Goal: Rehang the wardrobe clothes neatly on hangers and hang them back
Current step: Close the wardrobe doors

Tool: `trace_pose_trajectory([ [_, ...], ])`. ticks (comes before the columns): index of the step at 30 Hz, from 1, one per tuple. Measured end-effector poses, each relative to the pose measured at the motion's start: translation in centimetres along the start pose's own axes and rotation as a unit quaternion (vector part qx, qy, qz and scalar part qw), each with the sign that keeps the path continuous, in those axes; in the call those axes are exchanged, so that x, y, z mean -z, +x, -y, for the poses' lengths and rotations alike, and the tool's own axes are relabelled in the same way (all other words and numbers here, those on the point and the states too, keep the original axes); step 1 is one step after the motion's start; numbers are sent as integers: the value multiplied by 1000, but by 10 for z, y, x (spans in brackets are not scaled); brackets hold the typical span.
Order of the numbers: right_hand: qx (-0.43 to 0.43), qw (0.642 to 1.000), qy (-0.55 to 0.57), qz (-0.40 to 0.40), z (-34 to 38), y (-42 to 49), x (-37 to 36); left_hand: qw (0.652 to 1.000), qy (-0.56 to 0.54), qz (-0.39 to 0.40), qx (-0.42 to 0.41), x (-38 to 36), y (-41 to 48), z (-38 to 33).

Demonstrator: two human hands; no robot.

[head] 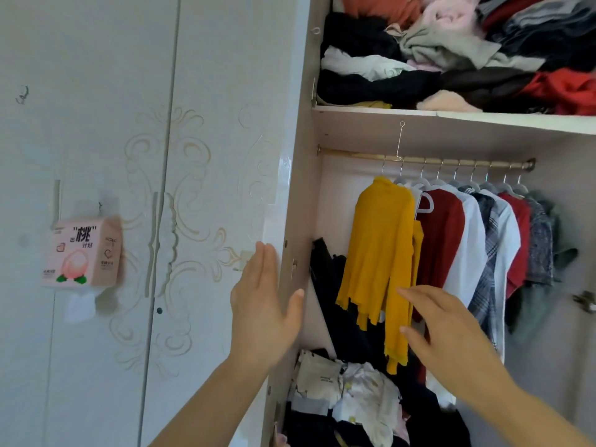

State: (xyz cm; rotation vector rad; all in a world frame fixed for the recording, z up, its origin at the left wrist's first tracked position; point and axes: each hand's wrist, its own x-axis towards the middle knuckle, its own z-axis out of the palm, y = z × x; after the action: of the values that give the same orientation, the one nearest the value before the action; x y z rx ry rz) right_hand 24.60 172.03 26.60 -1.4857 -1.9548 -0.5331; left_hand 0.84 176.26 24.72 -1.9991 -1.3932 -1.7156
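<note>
Two bare hands are working at the open wardrobe. The left hand is lying flat and released, fingers straight and together, against the front edge of the upright panel, its thumb crossing onto the panel. The right hand is reaching in with fingers spread and relaxed, grasping nothing. Its fingertips are overlapping the lower sleeve of the one yellow top, though contact cannot be confirmed.

Below the hands, one loose pile of white, cream and black clothes is lying at the bottom left of the hanging bay. One black garment is drooping along the bay's left wall.

The yellow top is hanging at the left end of the rail. Nine hanger hooks are showing along that rail, and one white hanger is peeking out just beside the yellow top. To its right, at least seven more garments are hanging packed together, among them a dark red top and a white shirt. One thin wire hook is dangling from the shelf down to the rail.

On that shelf, a jumbled heap of clothes is spilling from edge to edge.

Left of the bay, two closed doors are showing two handles, with one pink tissue pack hanging on the left door.
</note>
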Motion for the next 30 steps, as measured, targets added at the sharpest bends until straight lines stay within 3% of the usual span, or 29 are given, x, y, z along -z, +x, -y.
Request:
trace_pose_trajectory([
  [15, 113, 984, 8, -137, -21, 68, 39, 977, -2, 128, -173, -105, 4, -63],
  [23, 131, 981, -133, -51, -102, 126, 5, 951, 112, 135, -254, -195, 20, -74],
  [30, 173, 972, -130, -92, -169, 150, -22, 948, 167, 157, -222, -250, 37, -75],
])
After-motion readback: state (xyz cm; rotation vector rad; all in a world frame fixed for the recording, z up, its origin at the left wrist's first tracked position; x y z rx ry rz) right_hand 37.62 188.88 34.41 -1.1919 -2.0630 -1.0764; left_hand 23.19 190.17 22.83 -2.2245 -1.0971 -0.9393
